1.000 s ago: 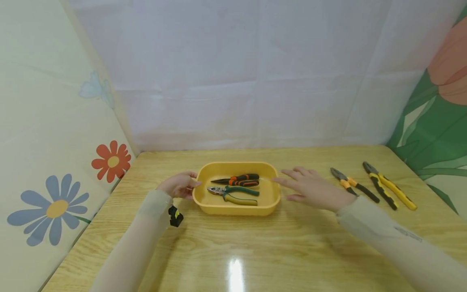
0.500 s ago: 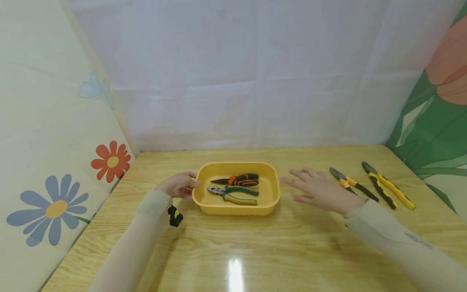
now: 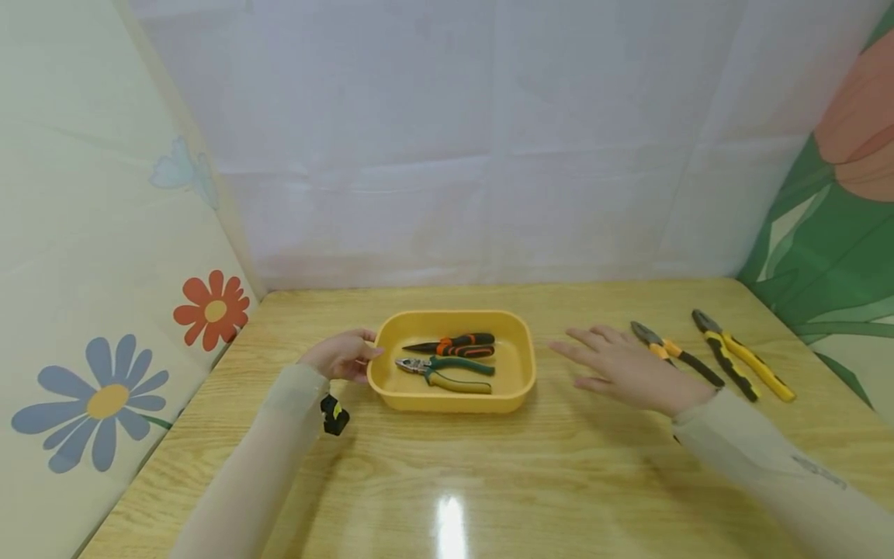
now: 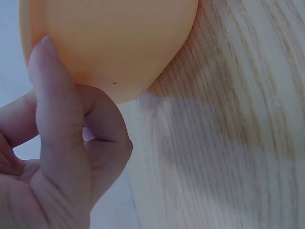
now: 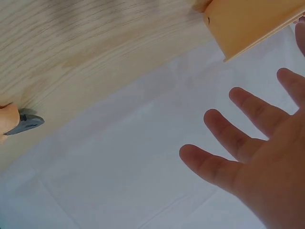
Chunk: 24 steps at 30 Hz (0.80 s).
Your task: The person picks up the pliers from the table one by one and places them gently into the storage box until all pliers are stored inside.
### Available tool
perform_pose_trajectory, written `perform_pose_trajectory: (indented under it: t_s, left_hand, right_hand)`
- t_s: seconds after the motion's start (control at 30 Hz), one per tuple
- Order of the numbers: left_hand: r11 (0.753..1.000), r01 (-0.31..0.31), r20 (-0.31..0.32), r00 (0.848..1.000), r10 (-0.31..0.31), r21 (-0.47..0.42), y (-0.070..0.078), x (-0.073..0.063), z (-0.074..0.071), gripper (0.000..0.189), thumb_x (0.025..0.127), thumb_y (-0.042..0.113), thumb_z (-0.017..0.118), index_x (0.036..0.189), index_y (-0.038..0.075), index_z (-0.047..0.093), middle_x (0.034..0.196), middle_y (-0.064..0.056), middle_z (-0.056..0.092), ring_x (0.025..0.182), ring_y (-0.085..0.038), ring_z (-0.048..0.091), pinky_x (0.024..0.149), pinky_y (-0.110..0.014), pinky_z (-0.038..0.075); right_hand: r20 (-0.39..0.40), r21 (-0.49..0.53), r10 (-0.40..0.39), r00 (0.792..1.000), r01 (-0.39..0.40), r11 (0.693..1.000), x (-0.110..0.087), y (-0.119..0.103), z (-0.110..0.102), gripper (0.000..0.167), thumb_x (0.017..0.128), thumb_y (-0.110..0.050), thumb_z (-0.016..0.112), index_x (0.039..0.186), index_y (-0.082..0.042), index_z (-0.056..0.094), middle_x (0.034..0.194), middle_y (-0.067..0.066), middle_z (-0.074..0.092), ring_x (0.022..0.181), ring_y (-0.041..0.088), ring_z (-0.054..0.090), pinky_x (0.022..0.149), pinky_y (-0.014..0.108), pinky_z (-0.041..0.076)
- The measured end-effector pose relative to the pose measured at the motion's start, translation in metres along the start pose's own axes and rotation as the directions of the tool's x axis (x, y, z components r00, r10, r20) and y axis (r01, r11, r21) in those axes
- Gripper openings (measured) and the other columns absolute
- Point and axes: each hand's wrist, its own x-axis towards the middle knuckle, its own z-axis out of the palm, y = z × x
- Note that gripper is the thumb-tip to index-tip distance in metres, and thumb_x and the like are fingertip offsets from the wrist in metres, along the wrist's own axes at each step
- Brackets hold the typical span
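Note:
My left hand (image 3: 341, 355) grips the left end of a yellow plastic basin (image 3: 450, 403) on the table. In the left wrist view, its thumb (image 4: 59, 102) lies along the basin's wall (image 4: 119, 43), with the index finger bent against the outside. Inside the basin lie long-nose pliers (image 3: 472, 339) with black and orange handles and combination pliers (image 3: 464, 363) with one green and one yellowish handle. To the basin's right, my right hand (image 3: 625, 371) hovers palm down, fingers spread, holding nothing. Its fingers also show spread in the right wrist view, apart from the basin's corner (image 5: 248, 28).
Right of my right hand lie pliers with orange and black handles (image 3: 700, 368), partly overlapped by that hand. Further right are pliers with yellow and black handles (image 3: 761, 368). A pale curtain (image 3: 447, 194) hangs behind the wooden table (image 3: 391, 489), with flower-printed panels at both sides.
My right hand has moved away from the basin's right rim, toward the right and slightly nearer. The left hand, the basin and the pliers have stayed in place.

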Motion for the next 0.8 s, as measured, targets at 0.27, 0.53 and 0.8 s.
perform_pose_trajectory:
  t_s: [0.27,0.53,0.8]
  left_hand:
    - [1.000,0.003,-0.014,1.000,-0.003,-0.008,-0.001,-0.001,0.000,0.030,0.102,0.004,0.045,0.130,0.000,0.036,0.100,-0.014,0.049,0.072,-0.018,0.057,0.062,-0.024,0.057]
    - [1.000,0.004,-0.012,1.000,-0.004,-0.002,-0.002,0.000,-0.002,0.031,0.102,0.005,0.045,0.132,0.000,0.036,0.099,-0.013,0.049,0.071,-0.017,0.058,0.062,-0.024,0.057]
    - [1.000,0.005,-0.014,1.000,-0.005,-0.016,-0.002,0.001,-0.001,0.035,0.102,0.003,0.045,0.135,0.000,0.035,0.100,-0.015,0.051,0.071,-0.018,0.060,0.061,-0.026,0.058]
  right_hand:
    - [0.008,0.018,0.008,1.000,-0.008,1.000,-0.005,0.003,0.002,0.058,0.093,-0.027,0.066,0.145,-0.015,0.043,0.139,0.022,0.047,0.119,0.043,0.048,0.091,0.069,0.040]
    - [0.025,0.015,0.029,0.999,-0.029,0.999,-0.015,0.006,0.001,0.056,0.094,-0.024,0.065,0.144,-0.011,0.044,0.141,0.023,0.046,0.121,0.044,0.045,0.089,0.069,0.042]
    - [0.008,0.018,0.025,1.000,-0.025,1.000,-0.022,0.012,0.003,0.059,0.093,-0.023,0.066,0.146,-0.015,0.041,0.139,0.022,0.047,0.119,0.041,0.046,0.089,0.067,0.043]
